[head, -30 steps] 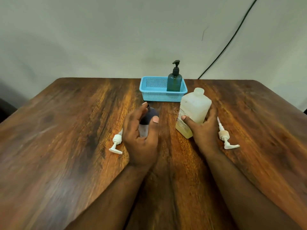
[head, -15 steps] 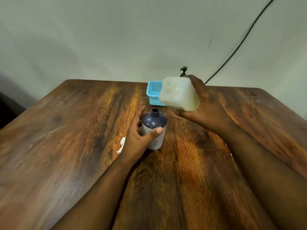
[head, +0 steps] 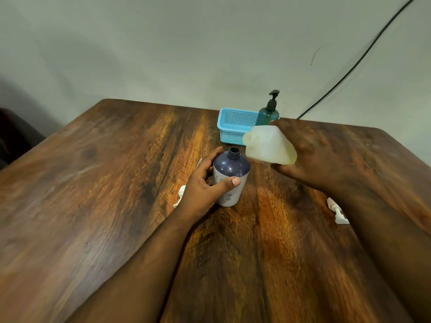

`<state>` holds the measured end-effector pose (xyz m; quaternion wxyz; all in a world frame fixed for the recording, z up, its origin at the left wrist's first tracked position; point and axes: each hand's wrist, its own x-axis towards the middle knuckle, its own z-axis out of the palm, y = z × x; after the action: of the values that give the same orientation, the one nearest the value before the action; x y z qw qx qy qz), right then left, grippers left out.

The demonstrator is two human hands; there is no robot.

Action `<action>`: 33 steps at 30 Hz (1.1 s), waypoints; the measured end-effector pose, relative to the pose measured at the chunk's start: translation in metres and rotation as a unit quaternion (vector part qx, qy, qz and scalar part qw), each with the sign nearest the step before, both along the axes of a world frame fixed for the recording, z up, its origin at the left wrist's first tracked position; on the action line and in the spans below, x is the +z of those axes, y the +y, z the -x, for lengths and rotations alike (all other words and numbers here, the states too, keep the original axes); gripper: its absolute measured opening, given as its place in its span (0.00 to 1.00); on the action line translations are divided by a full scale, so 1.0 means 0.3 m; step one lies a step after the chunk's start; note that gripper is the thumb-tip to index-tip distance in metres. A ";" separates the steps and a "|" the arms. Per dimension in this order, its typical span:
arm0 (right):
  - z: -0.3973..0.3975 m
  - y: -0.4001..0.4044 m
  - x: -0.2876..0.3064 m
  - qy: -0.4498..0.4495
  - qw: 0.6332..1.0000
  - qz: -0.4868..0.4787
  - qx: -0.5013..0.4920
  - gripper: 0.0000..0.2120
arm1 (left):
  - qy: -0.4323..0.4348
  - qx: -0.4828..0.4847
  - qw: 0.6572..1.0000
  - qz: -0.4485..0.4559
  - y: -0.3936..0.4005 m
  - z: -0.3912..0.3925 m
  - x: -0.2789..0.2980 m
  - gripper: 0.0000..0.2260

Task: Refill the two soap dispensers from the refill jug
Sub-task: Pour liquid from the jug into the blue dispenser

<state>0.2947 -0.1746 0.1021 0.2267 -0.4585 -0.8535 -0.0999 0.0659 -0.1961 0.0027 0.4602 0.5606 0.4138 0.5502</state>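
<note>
A glossy, dark-grained wooden table is seen from above. A round-shouldered purple dispenser bottle, its smooth plastic body paler toward the base and its threaded neck uncapped, is stood upright near the middle and is gripped by the left hand, the thumb laid across its front and the fingers wrapped round the far side. Just to its right, a translucent whitish refill jug, blocky with rounded corners, is held off the table and tipped by the right hand, whose fingers are closed around it; a yellowish tint is visible at its lower corner. At the far edge, a teal pump dispenser is stood in a perforated blue plastic basket. Two white pump heads are left lying on the wood, one behind the left wrist, one beside the right forearm.
</note>
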 end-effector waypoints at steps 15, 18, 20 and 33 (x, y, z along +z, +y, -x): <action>-0.032 0.076 -0.006 -0.070 0.997 -0.022 0.036 0.38 | -0.015 0.009 1.000 0.009 0.015 -0.014 -0.015 0.33; -0.026 0.075 0.000 -0.083 0.995 -0.034 0.038 0.37 | -0.020 0.008 1.000 0.014 0.013 -0.015 -0.012 0.34; -0.025 0.078 0.005 -0.096 0.994 -0.039 0.038 0.37 | -0.021 0.007 1.000 0.015 0.013 -0.014 -0.011 0.34; -0.029 0.092 0.026 -0.140 0.989 -0.039 0.042 0.38 | -0.019 0.006 1.000 0.020 0.014 -0.011 -0.006 0.34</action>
<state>0.3034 -0.1470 0.1100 0.1272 -0.3944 -0.8907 -0.1868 0.0692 -0.1917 0.0009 0.4756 0.5386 0.4193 0.5549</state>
